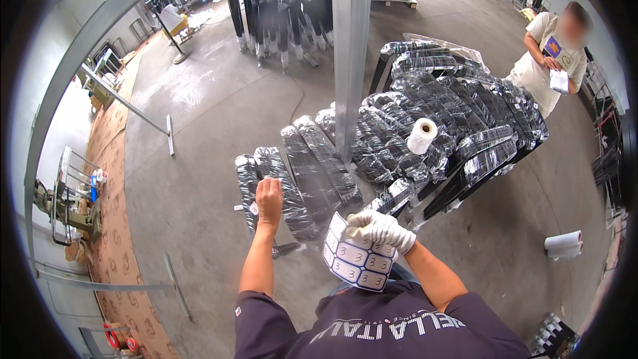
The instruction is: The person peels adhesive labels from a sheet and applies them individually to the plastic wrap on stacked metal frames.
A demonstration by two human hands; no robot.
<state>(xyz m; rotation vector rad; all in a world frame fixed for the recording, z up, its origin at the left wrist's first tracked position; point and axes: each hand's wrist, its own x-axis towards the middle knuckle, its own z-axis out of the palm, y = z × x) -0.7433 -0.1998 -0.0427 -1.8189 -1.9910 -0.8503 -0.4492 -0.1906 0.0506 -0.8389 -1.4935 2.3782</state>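
White and blue-edged, the sheet of labels [355, 266] sits in front of the dark shirt [399, 322], and I see the right grip [382, 229], in a pale glove, closed on its upper edge while its lower edge hangs toward the chest. The left grip [269, 201] is bare, its fingers bunched narrow over the near part of the plastic-wrapped black bundles; I cannot tell whether anything is pinched there. Just beside it, a small round label [254, 208] shows on the leftmost bundle [246, 174], whose outer edge faces a broad stretch of grey floor [199, 126], my widest room for moving, reaching left to the metal frame [126, 101] and the brown patterned covering [113, 179]. On the other side I have less space: wider wrapped panels [312, 173] lie close by, an upright metal post [352, 46] stands beyond the hands, and the big pile of wrapped pieces [458, 103] fills the area past it, with a white roll [421, 135] on top. Floor also curves around the pile's right edge, where a co-worker [551, 60] stands near its far end and another roll [563, 244] lies nearer me.
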